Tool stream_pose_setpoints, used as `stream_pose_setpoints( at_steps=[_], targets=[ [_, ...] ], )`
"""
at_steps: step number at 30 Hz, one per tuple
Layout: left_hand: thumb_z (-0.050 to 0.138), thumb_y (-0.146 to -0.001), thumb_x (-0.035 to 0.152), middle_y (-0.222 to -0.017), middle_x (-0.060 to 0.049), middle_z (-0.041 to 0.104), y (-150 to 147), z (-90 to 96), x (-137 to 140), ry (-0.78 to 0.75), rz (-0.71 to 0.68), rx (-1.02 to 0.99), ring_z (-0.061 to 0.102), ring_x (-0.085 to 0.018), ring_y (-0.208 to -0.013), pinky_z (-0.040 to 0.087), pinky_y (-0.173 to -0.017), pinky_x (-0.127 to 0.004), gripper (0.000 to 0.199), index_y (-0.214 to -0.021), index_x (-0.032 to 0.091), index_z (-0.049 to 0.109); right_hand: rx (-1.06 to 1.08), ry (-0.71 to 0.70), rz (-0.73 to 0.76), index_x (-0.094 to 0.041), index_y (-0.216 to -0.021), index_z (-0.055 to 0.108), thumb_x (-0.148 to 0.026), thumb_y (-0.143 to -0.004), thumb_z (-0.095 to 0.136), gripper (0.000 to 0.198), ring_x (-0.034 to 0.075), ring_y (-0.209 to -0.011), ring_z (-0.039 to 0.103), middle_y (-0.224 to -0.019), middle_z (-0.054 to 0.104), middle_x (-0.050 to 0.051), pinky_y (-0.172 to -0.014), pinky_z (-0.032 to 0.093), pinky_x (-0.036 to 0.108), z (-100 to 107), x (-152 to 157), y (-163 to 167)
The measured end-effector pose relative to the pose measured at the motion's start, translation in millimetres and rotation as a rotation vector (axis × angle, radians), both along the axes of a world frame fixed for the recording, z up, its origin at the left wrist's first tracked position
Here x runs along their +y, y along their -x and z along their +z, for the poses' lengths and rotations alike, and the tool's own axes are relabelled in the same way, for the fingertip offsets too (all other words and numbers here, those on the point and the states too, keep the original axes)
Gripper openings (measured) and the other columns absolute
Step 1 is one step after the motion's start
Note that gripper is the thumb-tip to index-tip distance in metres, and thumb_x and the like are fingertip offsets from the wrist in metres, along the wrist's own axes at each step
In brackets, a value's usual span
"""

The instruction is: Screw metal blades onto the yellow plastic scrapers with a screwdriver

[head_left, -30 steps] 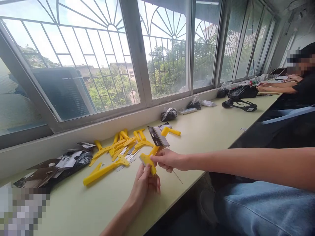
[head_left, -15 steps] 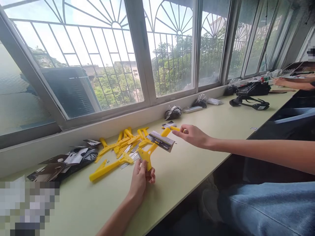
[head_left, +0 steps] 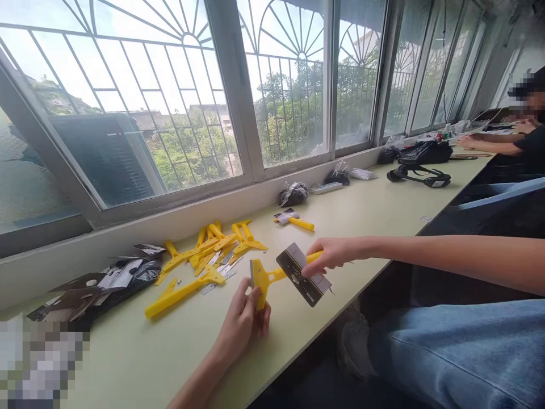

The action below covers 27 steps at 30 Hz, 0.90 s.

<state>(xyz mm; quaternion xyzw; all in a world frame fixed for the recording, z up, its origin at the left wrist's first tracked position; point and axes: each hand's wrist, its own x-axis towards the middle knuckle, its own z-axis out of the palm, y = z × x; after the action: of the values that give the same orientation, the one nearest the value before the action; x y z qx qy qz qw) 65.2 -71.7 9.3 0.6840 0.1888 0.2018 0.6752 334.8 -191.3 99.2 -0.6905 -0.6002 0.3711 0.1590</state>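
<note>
My left hand is closed around the wide head of a yellow scraper, whose metal blade edge faces left. A black printed card sits around the scraper's handle. My right hand grips the handle end and presses its fingers on the card; part of the handle is hidden behind them. Beyond, a second carded yellow scraper lies on the table. To the left rests a heap of yellow scrapers with loose blades among them. A single yellow scraper lies nearer me.
Folded cards and black plastic lie at the left of the pale green table. Along the window sill stand a black bag and a white power strip. A black headset strap lies farther right. Another person's arms rest at the far end.
My right hand has moved from beside the far carded scraper down to the held scraper's card and handle. The card has turned and shifted right. The view has shifted slightly.
</note>
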Motion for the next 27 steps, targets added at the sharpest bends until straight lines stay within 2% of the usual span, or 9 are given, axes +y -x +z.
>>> stream_pose_setpoints(
  at_steps=[4, 8, 11, 13, 16, 19, 21, 24, 27],
  targets=[
    [0.05, -0.097, 0.061, -0.057, 0.009, 0.058, -2.2, 0.4, -2.1, -0.001, -0.023, 0.007, 0.05, -0.009, -0.039, 0.04, -0.041, -0.018, 0.04, -0.094, 0.026, 0.032, -0.257, -0.043, 0.154, -0.02, -0.089, 0.073, -0.072, -0.07, 0.075, 0.055, 0.016, -0.071, 0.056, -0.075, 0.065, -0.001, -0.06, 0.036, 0.025, 8.7, -1.5, -4.4],
    [0.046, -0.098, 0.06, -0.06, 0.009, 0.059, -10.4, 0.7, 0.8, -0.009, 0.005, 0.001, 0.054, -0.009, -0.042, 0.04, -0.041, -0.017, 0.037, -0.095, 0.026, 0.032, -0.583, -0.204, 0.249, -0.021, -0.101, 0.071, -0.049, -0.078, 0.075, 0.037, 0.022, -0.081, 0.059, -0.086, 0.067, 0.003, -0.067, 0.034, 0.029, 19.7, -2.0, -8.6],
    [0.046, -0.099, 0.058, -0.06, 0.008, 0.06, -13.9, 0.3, 4.5, -0.025, 0.031, 0.0, 0.055, -0.01, -0.042, 0.038, -0.04, -0.017, 0.035, -0.096, 0.026, 0.033, -0.777, -0.284, 0.283, -0.017, -0.102, 0.068, -0.031, -0.085, 0.065, 0.022, 0.024, -0.084, 0.063, -0.093, 0.07, 0.01, -0.069, 0.035, 0.031, 17.5, -1.6, -3.6],
    [0.045, -0.099, 0.058, -0.06, 0.008, 0.059, -13.2, -0.1, 5.3, -0.034, 0.034, 0.001, 0.054, -0.01, -0.042, 0.038, -0.04, -0.017, 0.034, -0.096, 0.026, 0.033, -0.874, -0.309, 0.275, -0.015, -0.101, 0.068, -0.026, -0.087, 0.061, 0.02, 0.025, -0.08, 0.066, -0.092, 0.071, 0.012, -0.066, 0.035, 0.031, 9.7, -1.2, 4.8],
    [0.046, -0.099, 0.058, -0.061, 0.008, 0.059, -9.7, -0.7, 4.1, -0.047, 0.03, 0.0, 0.054, -0.01, -0.044, 0.04, -0.041, -0.018, 0.034, -0.095, 0.025, 0.035, -0.954, -0.313, 0.257, -0.015, -0.097, 0.069, -0.035, -0.09, 0.059, 0.024, 0.023, -0.068, 0.067, -0.083, 0.073, 0.012, -0.061, 0.034, 0.029, -3.2, -2.4, 20.8],
    [0.05, -0.097, 0.059, -0.061, 0.008, 0.059, -6.7, -2.0, 2.4, -0.057, 0.037, -0.005, 0.054, -0.01, -0.044, 0.04, -0.041, -0.018, 0.036, -0.095, 0.025, 0.037, -0.977, -0.3, 0.244, -0.016, -0.087, 0.071, -0.059, -0.094, 0.05, 0.049, 0.023, -0.062, 0.067, -0.077, 0.074, 0.013, -0.057, 0.033, 0.029, -7.7, -5.3, 33.8],
    [0.052, -0.096, 0.061, -0.062, 0.007, 0.06, -6.1, -3.0, 1.6, -0.061, 0.055, -0.018, 0.055, -0.011, -0.044, 0.04, -0.041, -0.019, 0.038, -0.095, 0.025, 0.038, -0.975, -0.287, 0.234, -0.016, -0.084, 0.072, -0.068, -0.094, 0.043, 0.061, 0.023, -0.061, 0.068, -0.077, 0.074, 0.013, -0.056, 0.031, 0.028, -5.5, -6.1, 38.3],
    [0.058, -0.093, 0.061, -0.067, 0.005, 0.063, -7.4, -2.3, 2.3, -0.072, 0.108, -0.058, 0.057, -0.012, -0.049, 0.044, -0.044, -0.022, 0.04, -0.096, 0.025, 0.042, -0.954, -0.265, 0.238, -0.018, -0.082, 0.073, -0.069, -0.094, 0.043, 0.06, 0.022, -0.062, 0.068, -0.076, 0.074, 0.012, -0.054, 0.029, 0.027, -0.3, -3.2, 40.1],
    [0.067, -0.091, 0.056, -0.085, 0.0, 0.07, -9.7, 2.7, 7.3, -0.076, 0.153, -0.106, 0.065, -0.015, -0.069, 0.053, -0.059, -0.025, 0.038, -0.098, 0.022, 0.052, -0.93, -0.253, 0.246, -0.019, -0.081, 0.073, -0.067, -0.094, 0.044, 0.057, 0.021, -0.062, 0.067, -0.075, 0.074, 0.01, -0.053, 0.028, 0.027, 2.1, 2.7, 41.0]
  ],
)
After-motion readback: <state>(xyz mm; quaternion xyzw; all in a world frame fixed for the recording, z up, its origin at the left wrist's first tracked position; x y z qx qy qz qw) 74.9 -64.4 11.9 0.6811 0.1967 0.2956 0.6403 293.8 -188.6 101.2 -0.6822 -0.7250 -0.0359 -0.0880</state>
